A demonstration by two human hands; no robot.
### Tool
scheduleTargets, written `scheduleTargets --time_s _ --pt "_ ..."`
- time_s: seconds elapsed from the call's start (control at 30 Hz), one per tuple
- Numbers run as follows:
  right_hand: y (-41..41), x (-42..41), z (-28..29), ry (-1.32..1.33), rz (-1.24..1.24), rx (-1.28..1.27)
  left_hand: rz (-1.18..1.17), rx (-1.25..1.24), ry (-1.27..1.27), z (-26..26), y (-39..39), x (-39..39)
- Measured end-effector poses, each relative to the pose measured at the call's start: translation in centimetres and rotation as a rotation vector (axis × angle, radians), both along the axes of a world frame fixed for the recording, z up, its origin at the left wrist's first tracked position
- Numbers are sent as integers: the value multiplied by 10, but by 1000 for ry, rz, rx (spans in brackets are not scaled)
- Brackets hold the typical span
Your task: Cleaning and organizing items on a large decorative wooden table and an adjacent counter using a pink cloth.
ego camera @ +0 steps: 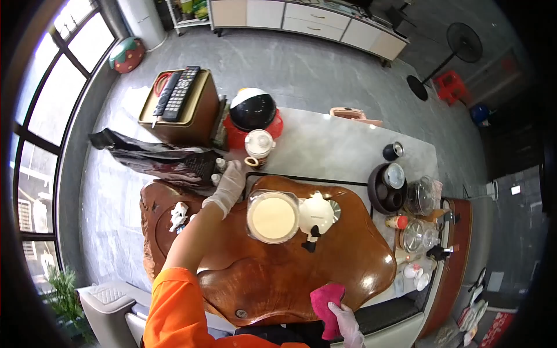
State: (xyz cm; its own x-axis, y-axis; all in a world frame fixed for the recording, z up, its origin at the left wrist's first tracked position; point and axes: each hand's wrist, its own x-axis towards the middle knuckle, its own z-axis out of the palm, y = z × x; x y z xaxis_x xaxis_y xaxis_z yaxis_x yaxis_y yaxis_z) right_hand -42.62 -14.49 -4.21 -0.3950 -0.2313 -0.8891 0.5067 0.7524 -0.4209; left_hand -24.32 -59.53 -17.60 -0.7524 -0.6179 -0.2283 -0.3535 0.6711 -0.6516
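Note:
My left hand, in a clear thin glove, reaches to the back left of the wooden tea tray. Its fingers are at small white-capped bottles beside a black plastic bag; whether they grip one is hidden. My right hand, gloved too, holds a pink cloth at the tray's front edge. On the tray stand a clear container with a cream-coloured round top and a white rounded object with black parts. Crumpled white tissue lies at the left.
Behind my left hand stand a lidded cup, a black-and-white dome and a brown box bearing a remote control. At the right are a dark bowl with cups, glass jars and a red-capped jar.

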Motion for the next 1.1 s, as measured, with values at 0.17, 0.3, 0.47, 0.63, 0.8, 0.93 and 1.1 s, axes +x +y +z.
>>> scheduleTargets --time_s 0.17,0.3,0.47,0.63,0.8,0.93,1.1 --pt "-33 2 18 -86 156 79 105 153 83 -6 -2 37" --pt "-16 -21 -2 -13 192 -2 -97 30 177 20 19 31" --pt "-10 -70 -20 210 328 -120 105 530 739 119 70 39" --pt "-29 -112 -20 -26 193 -294 326 275 573 222 125 74" --pt "-1 -159 -51 -234 151 -355 417 491 1002 330 170 -72" --pt "12 -180 -68 -364 156 -393 219 806 1189 310 158 -261" --pt "24 -184 -100 -347 143 -438 88 793 1082 133 64 -445"
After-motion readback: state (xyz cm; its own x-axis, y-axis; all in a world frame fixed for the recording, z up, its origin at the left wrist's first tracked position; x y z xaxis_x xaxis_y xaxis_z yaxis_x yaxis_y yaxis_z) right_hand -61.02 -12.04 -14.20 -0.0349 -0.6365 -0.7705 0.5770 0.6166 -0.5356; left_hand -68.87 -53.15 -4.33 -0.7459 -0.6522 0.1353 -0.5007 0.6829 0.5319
